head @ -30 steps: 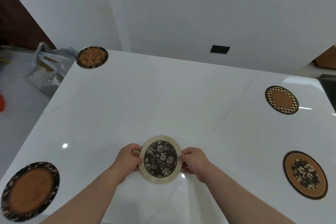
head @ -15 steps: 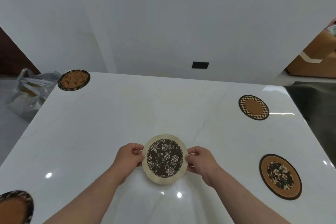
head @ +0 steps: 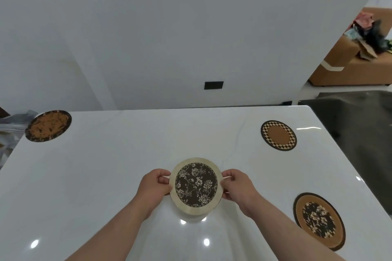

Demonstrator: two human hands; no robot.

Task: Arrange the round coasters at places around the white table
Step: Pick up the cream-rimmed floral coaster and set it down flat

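Three coasters already lie near the tabletop (head: 127, 165) edges. The left hand (head: 153, 186) and right hand (head: 238, 186) pinch the flowery coaster (head: 196, 186) mid-tabletop, maybe just above it. It still needs a place.

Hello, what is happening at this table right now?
A person holds a floral coaster by its edges, left hand on one side and right hand on the other, above the near middle of the white table. Three coasters lie flat already: a brown one at the far left corner, a checkered one and an orange floral one along the right side.
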